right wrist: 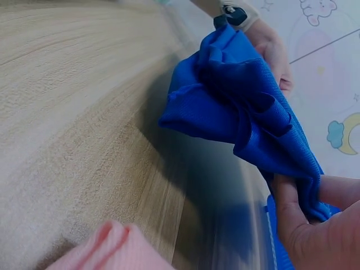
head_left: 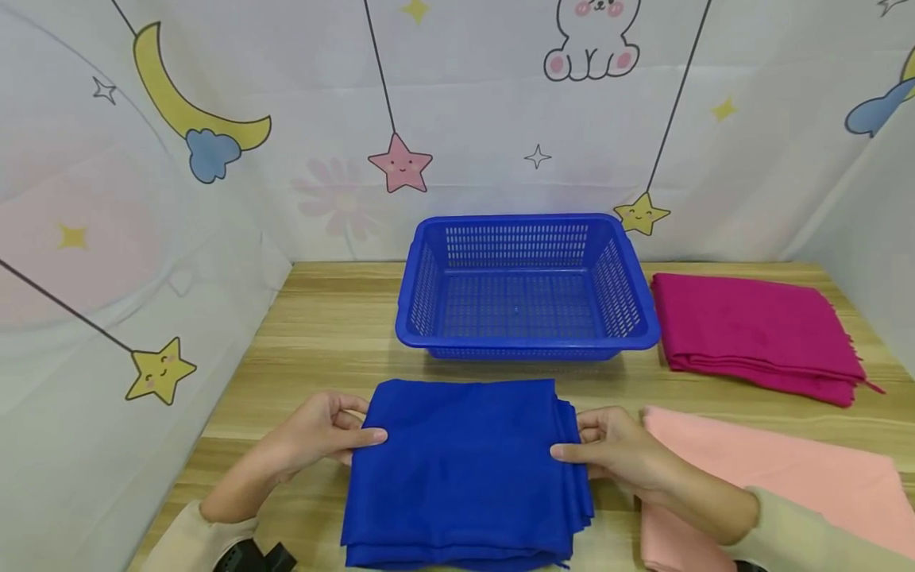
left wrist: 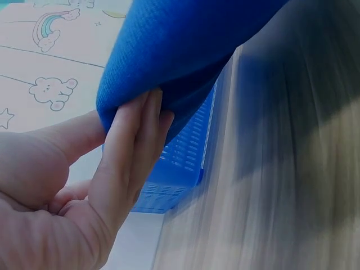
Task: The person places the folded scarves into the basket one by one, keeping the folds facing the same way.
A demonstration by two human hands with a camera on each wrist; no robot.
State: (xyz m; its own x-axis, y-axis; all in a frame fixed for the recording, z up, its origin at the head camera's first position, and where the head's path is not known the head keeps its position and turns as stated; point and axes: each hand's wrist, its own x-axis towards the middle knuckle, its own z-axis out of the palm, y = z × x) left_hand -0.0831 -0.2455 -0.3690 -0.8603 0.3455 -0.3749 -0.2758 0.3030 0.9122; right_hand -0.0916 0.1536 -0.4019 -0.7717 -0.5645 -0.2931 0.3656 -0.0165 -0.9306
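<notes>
1. a person grips a folded blue cloth (head_left: 457,477) by opposite edges over a wood-grain desk (head_left: 322,334); the cloth, at the near middle of the head view, casts a shadow on the wood in the right wrist view.

2. the left hand (head_left: 314,433), between 9 and 10 o'clock on the cloth, grasps its edge, thumb on top and other fingers tucked against the underside; the left wrist view shows those fingers under the fold.

3. the right hand (head_left: 618,449), near 3 o'clock, pinches the opposite edge, thumb laid over layers that fan out slightly along that side.

4. a blue basket (head_left: 529,343) with slotted walls stands upright on the desk, between 12 and 1 o'clock from the cloth and apart from it.

5. a folded magenta cloth (head_left: 761,334) lies at 2 o'clock, just beside the basket; a pink cloth (head_left: 808,469) lies at 3 o'clock, the right forearm crossing over it.

6. beige sleeves (head_left: 801,524) cover both forearms; a black wrist device (head_left: 246,556) shows at 7 o'clock from the left hand.

7. behind, a white backdrop (head_left: 486,103) carries a yellow moon (head_left: 160,87) toward 11 o'clock and a pink star (head_left: 402,165) near 12.
</notes>
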